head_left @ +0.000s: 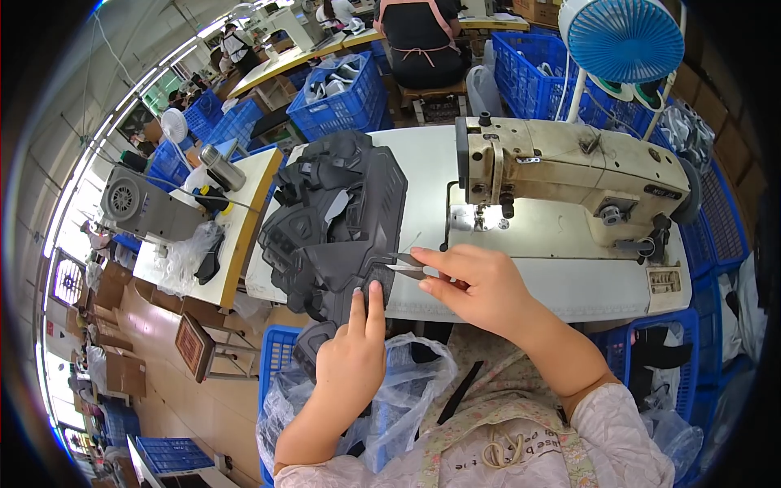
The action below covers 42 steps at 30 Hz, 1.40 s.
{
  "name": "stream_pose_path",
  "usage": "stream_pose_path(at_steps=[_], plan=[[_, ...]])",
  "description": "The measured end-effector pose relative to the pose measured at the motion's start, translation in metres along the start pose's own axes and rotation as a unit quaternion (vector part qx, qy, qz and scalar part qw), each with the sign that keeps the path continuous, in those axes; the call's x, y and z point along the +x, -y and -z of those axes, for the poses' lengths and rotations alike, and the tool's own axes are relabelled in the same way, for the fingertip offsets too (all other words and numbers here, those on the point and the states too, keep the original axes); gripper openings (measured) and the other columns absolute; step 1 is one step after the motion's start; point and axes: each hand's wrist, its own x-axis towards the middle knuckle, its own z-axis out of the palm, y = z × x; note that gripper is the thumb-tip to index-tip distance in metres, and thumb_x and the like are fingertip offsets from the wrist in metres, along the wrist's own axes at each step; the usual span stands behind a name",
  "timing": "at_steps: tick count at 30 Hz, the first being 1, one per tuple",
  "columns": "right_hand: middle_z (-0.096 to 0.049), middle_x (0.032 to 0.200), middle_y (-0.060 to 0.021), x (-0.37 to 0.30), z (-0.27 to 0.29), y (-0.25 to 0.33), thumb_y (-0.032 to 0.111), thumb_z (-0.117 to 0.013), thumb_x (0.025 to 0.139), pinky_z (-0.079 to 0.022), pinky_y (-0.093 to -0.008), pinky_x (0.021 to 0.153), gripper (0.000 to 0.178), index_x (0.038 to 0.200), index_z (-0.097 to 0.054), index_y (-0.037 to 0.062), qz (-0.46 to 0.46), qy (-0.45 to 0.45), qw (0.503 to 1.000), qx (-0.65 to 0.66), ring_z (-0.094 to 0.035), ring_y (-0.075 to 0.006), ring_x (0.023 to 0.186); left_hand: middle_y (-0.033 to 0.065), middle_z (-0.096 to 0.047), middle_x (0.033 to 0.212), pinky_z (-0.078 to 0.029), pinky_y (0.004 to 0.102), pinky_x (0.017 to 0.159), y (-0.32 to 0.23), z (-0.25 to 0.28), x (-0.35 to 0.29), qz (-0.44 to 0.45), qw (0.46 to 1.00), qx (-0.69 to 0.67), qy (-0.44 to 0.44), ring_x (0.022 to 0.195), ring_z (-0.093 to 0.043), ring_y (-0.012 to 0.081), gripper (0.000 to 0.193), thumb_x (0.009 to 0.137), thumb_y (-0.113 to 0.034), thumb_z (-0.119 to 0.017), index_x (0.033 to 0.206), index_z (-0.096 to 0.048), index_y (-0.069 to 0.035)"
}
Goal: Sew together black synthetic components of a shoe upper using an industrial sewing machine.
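A pile of dark grey stitched pieces [382, 191], which look like shoe uppers, lies on the left part of the white sewing table [431, 163]. My left hand [350, 358] reaches to the near edge of the pile. Its index and middle fingers are stretched out onto a grey piece, and the others are curled. In my right hand [488, 289] are thread snips [404, 267], gripped between thumb and fingers. Their blades point left, at the right edge of the same piece, just above my left fingertips. Whether a thread lies between the blades is too small to see.
A sewing machine [569, 163] stands on the table's right side, with a blue fan [625, 39] behind it. Blue crates with plastic bags flank my lap, one [277, 350] at left. Another table [244, 203] stands left. A person [419, 37] sits beyond the table.
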Motion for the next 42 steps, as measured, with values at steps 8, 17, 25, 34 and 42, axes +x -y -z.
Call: stream_pose_path(at_steps=[8, 17, 25, 34, 42], plan=[[-0.060, 0.077, -0.0014, 0.001, 0.005, 0.004, 0.012, -0.073, 0.085, -0.042, -0.0237, 0.054, 0.037, 0.122, -0.067, 0.0095, -0.024, -0.076, 0.990, 0.120, -0.050, -0.0082, 0.059, 0.0254, -0.056, 0.132, -0.050, 0.0391, 0.091, 0.016, 0.013, -0.013, 0.165, 0.932, -0.322, -0.031, 0.101, -0.064, 0.0377, 0.063, 0.083, 0.002, -0.053, 0.143, -0.036, 0.008], [-0.060, 0.102, -0.0007, -0.032, -0.027, -0.019, 0.017, -0.068, 0.093, -0.045, -0.0227, 0.085, 0.039, 0.127, -0.056, 0.0031, -0.220, -0.019, 0.902, 0.372, -0.054, -0.0066, 0.093, 0.0228, -0.050, 0.137, -0.043, 0.0423, 0.107, 0.034, -0.031, -0.036, 0.257, 0.516, -0.760, -0.299, 0.123, -0.054, 0.0342, 0.069, 0.075, -0.001, -0.048, 0.143, -0.036, 0.005], [-0.060, 0.099, -0.0072, -0.057, -0.064, -0.028, 0.027, -0.061, 0.098, -0.046, -0.0289, 0.083, 0.037, 0.123, -0.051, 0.0010, -0.217, 0.092, 0.919, 0.315, -0.057, -0.0148, 0.090, 0.0203, -0.049, 0.139, -0.039, 0.0408, 0.109, 0.018, -0.039, -0.041, 0.266, 0.522, -0.754, -0.297, 0.126, -0.051, 0.0320, 0.068, 0.077, 0.000, -0.048, 0.144, -0.036, 0.004], [-0.062, 0.104, -0.0094, -0.061, -0.066, -0.029, 0.025, -0.060, 0.098, -0.047, -0.0303, 0.086, 0.038, 0.125, -0.049, 0.0019, -0.227, 0.104, 0.913, 0.322, -0.059, -0.0168, 0.095, 0.0194, -0.048, 0.139, -0.037, 0.0386, 0.110, -0.001, -0.033, -0.032, 0.281, 0.564, -0.712, -0.311, 0.126, -0.050, 0.0315, 0.069, 0.077, -0.005, -0.050, 0.144, -0.035, 0.005], [-0.063, 0.105, -0.0094, -0.062, -0.068, -0.032, 0.026, -0.060, 0.098, -0.047, -0.0303, 0.087, 0.038, 0.126, -0.050, 0.0028, -0.216, 0.098, 0.917, 0.321, -0.060, -0.0174, 0.097, 0.0183, -0.050, 0.138, -0.039, 0.0381, 0.108, 0.008, -0.037, -0.030, 0.299, 0.549, -0.718, -0.307, 0.126, -0.052, 0.0297, 0.067, 0.078, -0.003, -0.047, 0.144, -0.036, 0.005]])
